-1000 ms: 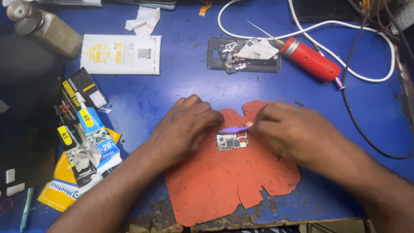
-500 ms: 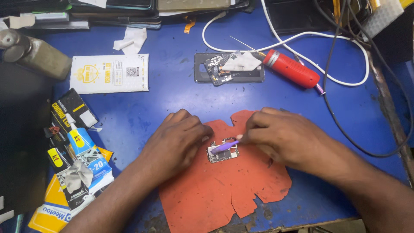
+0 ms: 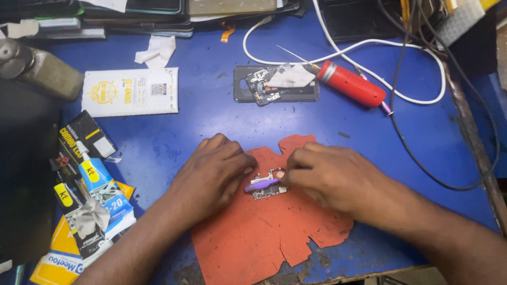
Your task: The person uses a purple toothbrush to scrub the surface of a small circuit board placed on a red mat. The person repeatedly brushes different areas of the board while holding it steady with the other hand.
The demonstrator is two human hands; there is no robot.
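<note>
A small circuit board (image 3: pixel 268 186) lies on a ragged orange-red mat (image 3: pixel 269 232) on the blue table. My left hand (image 3: pixel 211 177) rests on the mat with its fingertips against the board's left side. My right hand (image 3: pixel 330 177) pinches a thin purple tool (image 3: pixel 260 184) that lies across the board, its tip pointing left toward my left fingers. Both forearms come in from the lower edge.
A dark phone frame (image 3: pixel 277 84) with loose parts and a red soldering iron (image 3: pixel 351 84) with white cable (image 3: pixel 412 63) lie beyond. A white packet (image 3: pixel 129 91), glue tubes and packs (image 3: pixel 90 190) sit left. The table's worn right edge (image 3: pixel 475 148) is near.
The view has shifted, so everything sits lower and more centred. Both hands stay on the board; the purple tool has slid slightly left across it.
</note>
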